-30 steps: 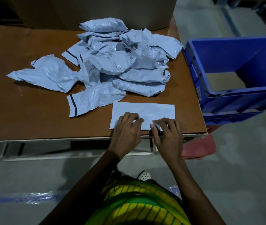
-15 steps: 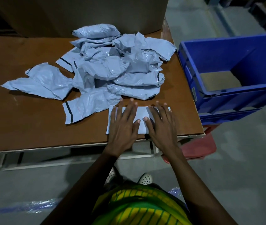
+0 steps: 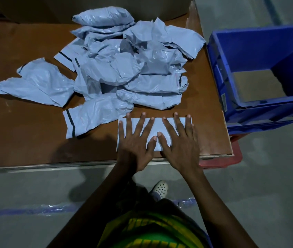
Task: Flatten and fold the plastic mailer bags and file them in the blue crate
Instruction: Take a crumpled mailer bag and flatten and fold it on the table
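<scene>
A folded pale grey mailer bag (image 3: 157, 127) lies flat near the front right edge of the brown table (image 3: 25, 133). My left hand (image 3: 135, 140) and my right hand (image 3: 178, 140) press on it side by side, palms down, fingers straight and spread, thumbs touching at the middle. Behind them sits a heap of several crumpled grey mailer bags (image 3: 124, 68), some with a black strip at one end. The blue crate (image 3: 260, 51) stands to the right of the table, with nothing but its brown bottom showing inside.
A large cardboard box (image 3: 88, 8) stands at the back of the table. A red crate (image 3: 220, 158) sits under the blue one. Grey floor with a blue tape line (image 3: 25, 210) lies in front. One white clog (image 3: 160, 188) shows below.
My fingers went from curled at the bag's near edge to flat and spread across it. Both hands have slid forward and apart over the folded bag.
</scene>
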The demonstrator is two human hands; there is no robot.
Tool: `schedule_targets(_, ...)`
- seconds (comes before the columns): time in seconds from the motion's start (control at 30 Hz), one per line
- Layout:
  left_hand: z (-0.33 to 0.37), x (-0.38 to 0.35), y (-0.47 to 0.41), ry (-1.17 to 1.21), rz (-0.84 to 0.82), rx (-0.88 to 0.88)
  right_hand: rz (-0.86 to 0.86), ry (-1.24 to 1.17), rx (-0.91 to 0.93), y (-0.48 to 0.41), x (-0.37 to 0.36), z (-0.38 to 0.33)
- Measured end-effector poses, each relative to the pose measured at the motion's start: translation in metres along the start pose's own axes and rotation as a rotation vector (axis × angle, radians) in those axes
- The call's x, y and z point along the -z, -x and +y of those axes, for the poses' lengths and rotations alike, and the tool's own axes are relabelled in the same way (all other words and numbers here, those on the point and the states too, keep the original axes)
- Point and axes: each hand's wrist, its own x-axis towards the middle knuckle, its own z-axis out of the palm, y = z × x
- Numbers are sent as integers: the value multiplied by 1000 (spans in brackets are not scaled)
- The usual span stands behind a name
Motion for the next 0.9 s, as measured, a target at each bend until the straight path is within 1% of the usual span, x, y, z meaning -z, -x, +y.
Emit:
schedule_targets(0.3,2,4,-3,23,-20,15,-10,14,8,-4,1,1)
schedule_targets(0.37,-2,4,-3,83,-17,-8,-20,30,5,-2,1,1)
schedule_targets(0.43,-10,6,-5,205,6,5,-22,67,-13,-3,3,-4)
schedule_targets(0.5,-21,10,-4,292,74,32,-4,87,-6,-7,5,-14)
schedule_targets(0.57,-33,10,-1,244,121,37,25,57,65,-13,2,-31)
schedule_targets(0.63,-39,5,5,159,130,34,40,26,140,-16,-8,-44)
schedule_targets(0.7,-39,-3,11,103,158,31,53,43,152,-14,-19,-48)
schedule_targets(0.77,-39,-7,13,78,220,33,73,65,151,-11,-26,-45)
schedule_targets(0.83,-41,-9,13,64,290,23,63,85,158,-11,-28,-42)
schedule_targets(0.9,-42,-11,12,45,309,9,46,97,160,-14,-27,-41)
